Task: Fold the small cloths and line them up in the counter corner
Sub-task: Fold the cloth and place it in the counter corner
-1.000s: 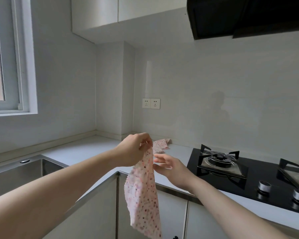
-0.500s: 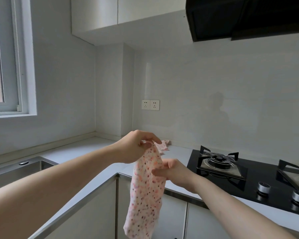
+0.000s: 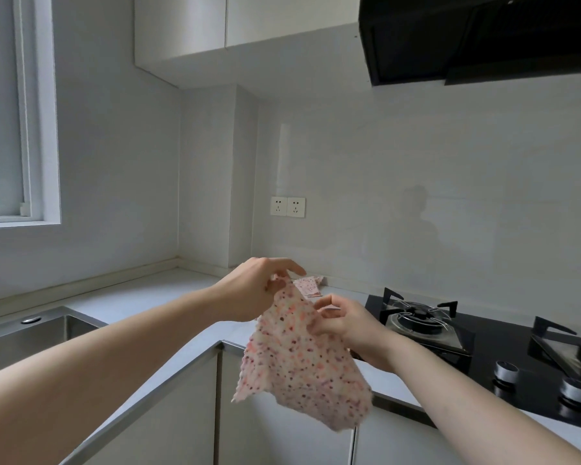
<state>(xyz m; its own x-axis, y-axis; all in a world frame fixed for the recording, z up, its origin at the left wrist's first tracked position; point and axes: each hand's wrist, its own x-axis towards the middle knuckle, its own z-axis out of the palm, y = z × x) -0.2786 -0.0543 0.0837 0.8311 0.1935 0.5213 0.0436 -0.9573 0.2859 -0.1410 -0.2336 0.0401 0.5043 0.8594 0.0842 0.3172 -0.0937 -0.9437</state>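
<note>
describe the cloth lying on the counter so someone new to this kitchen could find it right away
Start at the black gas hob and look left along the white counter toward the wall sockets. Below them, near the back wall, lies a small pink spotted cloth. Unlike the cloth held in both hands, it rests on the counter, untouched.

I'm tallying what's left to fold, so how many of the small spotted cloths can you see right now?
2. One spotted cloth hangs in the air, pinched by the left hand and right hand. A second cloth lies on the counter behind them, partly hidden; more could be concealed.
</note>
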